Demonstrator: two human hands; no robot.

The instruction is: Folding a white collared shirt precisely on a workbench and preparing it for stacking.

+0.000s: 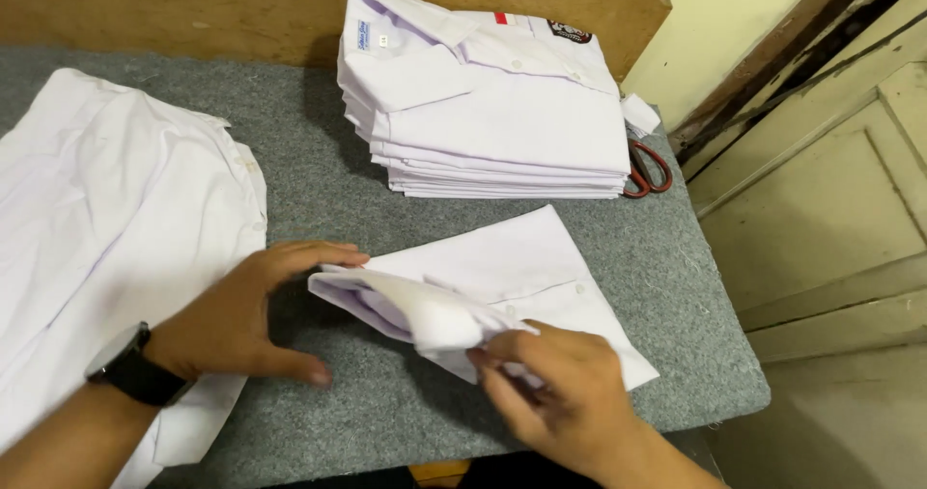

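Your left hand (253,313) rests at lower left of centre, fingers together and curved, fingertips touching the collar end of the folded white shirt (502,291). Your right hand (560,392), at lower centre, pinches the shirt's near edge between thumb and fingers. The shirt lies in the middle of the frame on the grey felt table (666,286), its long axis running from the left-centre collar toward the lower right. The cloth is thin, smooth cotton with a small button showing. At upper centre a neat stack of folded white shirts (492,112) sits against a wooden board (241,6), with red-handled scissors (649,168) just beside it. An unfolded white shirt (106,219) spreads across the left.
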